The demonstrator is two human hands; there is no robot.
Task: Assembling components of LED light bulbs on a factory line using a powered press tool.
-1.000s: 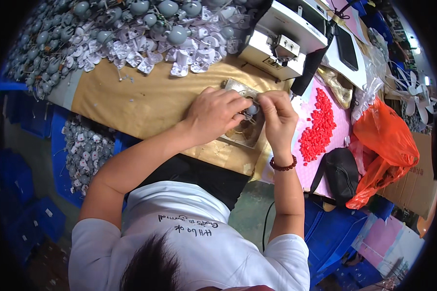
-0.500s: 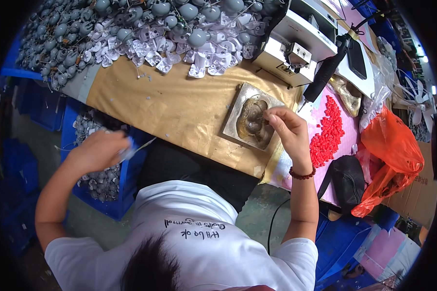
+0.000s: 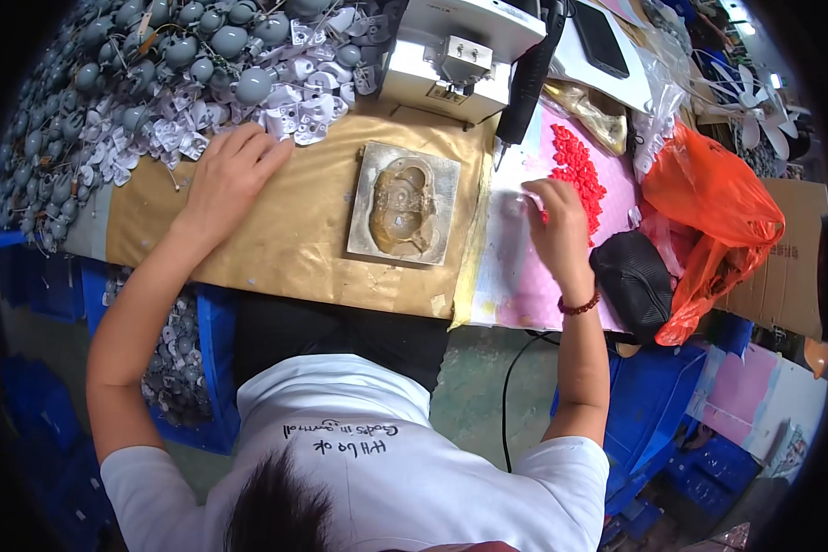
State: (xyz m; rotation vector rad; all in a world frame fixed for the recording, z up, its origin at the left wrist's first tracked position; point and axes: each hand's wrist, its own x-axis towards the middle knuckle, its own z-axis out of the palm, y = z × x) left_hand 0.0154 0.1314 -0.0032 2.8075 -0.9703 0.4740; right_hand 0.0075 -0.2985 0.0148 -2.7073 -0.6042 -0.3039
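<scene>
My left hand (image 3: 230, 175) lies with fingers spread on the edge of a big pile of grey round parts and white pieces (image 3: 156, 83), holding nothing that I can see. My right hand (image 3: 557, 221) reaches across a pink sheet (image 3: 515, 276), its fingertips at the edge of a heap of small red pieces (image 3: 580, 170). Between the hands a square metal mould (image 3: 403, 202) with a hollow shape lies untouched on the gold table cover (image 3: 285, 239).
A white bench machine (image 3: 451, 55) stands behind the mould, with a black hand tool (image 3: 529, 83) leaning beside it. A black pouch (image 3: 635, 281) and an orange plastic bag (image 3: 718, 212) lie to the right. A blue bin of grey parts (image 3: 179, 359) sits below the table's left.
My left hand has come up from the blue bin below the table to the pile of parts. My right hand has left the mould and moved right to the red pieces.
</scene>
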